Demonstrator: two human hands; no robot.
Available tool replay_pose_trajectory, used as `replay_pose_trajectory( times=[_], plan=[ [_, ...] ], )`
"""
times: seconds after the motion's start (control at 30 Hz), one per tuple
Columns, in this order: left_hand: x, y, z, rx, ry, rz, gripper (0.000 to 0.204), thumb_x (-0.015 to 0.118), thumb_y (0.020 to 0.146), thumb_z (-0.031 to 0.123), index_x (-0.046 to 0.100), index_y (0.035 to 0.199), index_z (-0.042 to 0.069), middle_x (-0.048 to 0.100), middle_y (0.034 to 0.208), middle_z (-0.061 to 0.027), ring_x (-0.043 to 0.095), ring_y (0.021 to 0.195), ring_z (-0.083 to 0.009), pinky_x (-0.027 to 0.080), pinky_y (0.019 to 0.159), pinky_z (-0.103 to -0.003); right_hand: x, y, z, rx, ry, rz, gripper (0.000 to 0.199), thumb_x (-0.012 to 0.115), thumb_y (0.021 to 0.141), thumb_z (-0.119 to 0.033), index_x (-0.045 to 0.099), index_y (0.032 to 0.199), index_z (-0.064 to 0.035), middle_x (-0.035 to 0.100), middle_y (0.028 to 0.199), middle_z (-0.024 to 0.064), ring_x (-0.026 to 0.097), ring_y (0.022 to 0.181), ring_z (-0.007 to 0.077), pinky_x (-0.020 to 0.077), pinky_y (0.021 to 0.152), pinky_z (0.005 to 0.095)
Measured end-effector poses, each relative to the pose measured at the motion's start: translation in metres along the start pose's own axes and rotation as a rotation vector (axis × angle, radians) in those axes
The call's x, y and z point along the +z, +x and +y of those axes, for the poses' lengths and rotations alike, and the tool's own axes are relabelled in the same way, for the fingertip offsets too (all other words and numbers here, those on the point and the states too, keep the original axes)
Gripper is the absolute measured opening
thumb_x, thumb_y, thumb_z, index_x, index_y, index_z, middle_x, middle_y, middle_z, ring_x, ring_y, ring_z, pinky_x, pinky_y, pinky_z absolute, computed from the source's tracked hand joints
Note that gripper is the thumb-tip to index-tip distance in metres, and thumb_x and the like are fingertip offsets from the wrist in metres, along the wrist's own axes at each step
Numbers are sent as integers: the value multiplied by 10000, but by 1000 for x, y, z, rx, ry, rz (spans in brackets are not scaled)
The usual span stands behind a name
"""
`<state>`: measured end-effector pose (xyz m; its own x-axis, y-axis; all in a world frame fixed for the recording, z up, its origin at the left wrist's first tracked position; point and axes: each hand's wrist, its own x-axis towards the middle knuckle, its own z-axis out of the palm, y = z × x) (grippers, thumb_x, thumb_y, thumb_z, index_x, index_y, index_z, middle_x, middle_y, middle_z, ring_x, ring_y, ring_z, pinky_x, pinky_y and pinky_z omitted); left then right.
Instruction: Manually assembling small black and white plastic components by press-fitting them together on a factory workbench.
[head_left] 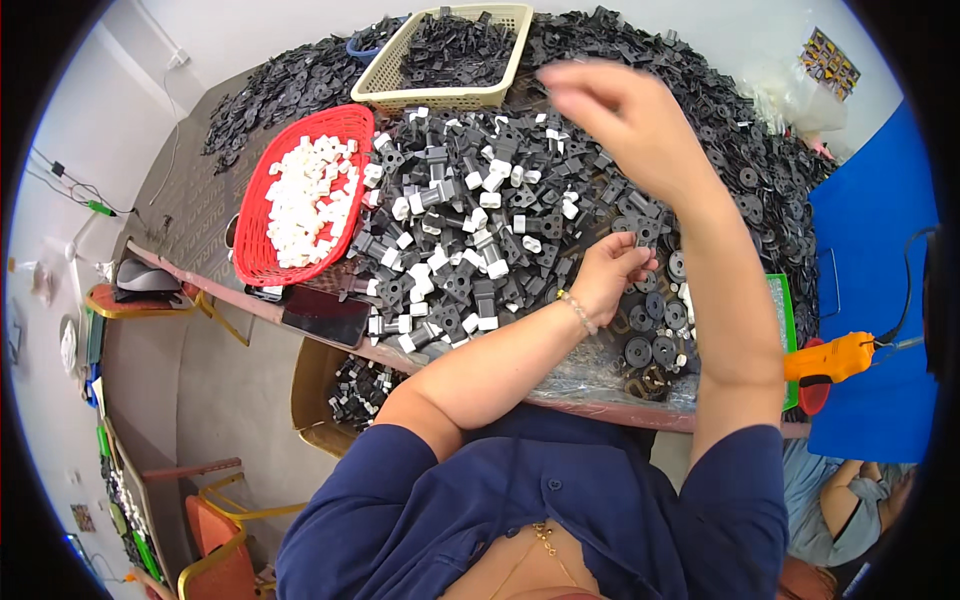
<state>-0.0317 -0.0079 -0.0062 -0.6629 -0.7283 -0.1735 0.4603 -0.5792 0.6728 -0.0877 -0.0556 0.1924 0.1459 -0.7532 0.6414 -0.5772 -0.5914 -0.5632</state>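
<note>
My left hand, with a beaded bracelet at the wrist, is closed in a pinch over the table. A black plastic part with holes shows at its fingertips. My right hand is raised past the pile, smeared by motion, its thumb and fingers seeming apart with nothing visible in them. Below it spreads a heap of black parts with white end pieces. Several black discs lie to the right of my left wrist, partly hidden by my right forearm.
A red basket holds small white pieces. Behind it stands a cream basket of black parts. More black parts cover the far right. A phone, an orange tool and a cardboard box are near the edge. Another person sits at right.
</note>
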Motion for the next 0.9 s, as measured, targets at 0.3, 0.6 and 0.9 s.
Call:
replay_pose_trajectory(
  times=[0.3,0.6,0.9],
  plan=[
    [9,-9,-8,244,352,-143,274,656,922,44,586,1171,-46,691,978,-62,674,860,-120,528,742,-243,-67,-170,45,688,81,-122,311,689,890,-98,667,1183,3,701,1024,51,634,926,97,510,832,256],
    [18,-15,5,266,640,-139,206,653,915,31,613,1089,-72,681,870,-39,660,763,-92,524,680,-227,-60,-205,78,704,417,69,302,722,872,-48,676,1162,20,707,997,54,646,886,88,521,814,243],
    [5,-4,7,166,319,-44,124,665,907,38,621,1023,44,719,993,-85,671,887,-148,492,744,-252,-83,-218,75,733,-312,-5,311,755,834,-233,687,1037,-8,681,893,102,660,820,216,515,753,353]
  ],
)
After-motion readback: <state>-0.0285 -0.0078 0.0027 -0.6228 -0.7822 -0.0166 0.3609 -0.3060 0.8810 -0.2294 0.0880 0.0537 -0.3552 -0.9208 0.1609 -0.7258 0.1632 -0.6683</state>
